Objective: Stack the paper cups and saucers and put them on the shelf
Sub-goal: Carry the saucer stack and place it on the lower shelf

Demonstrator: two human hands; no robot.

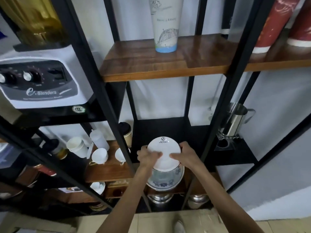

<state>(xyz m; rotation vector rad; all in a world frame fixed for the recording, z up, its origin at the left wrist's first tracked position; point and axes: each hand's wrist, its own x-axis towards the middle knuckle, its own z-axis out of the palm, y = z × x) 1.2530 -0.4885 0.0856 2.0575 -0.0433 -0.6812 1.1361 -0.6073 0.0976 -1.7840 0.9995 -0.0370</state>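
Observation:
A white saucer (164, 148) with a black logo near its far rim is gripped on both sides, my left hand (147, 156) on its left edge and my right hand (184, 154) on its right edge, thumbs resting on top. It hovers just above a stack of blue-patterned saucers (165, 181) on a low wooden shelf (107, 172) in the middle bay. A tall stack of white paper cups (165, 24) with a bridge drawing stands on the upper wooden shelf (151, 68). Red paper cup stacks (269, 27) lie at the upper right.
Black metal uprights (107, 98) frame the bays. A blender base (38, 81) sits at left. White paper cups (77, 147) and teacups (100, 155) occupy the lower left shelf. A steel pitcher (235, 118) stands at right, steel bowls (159, 199) below.

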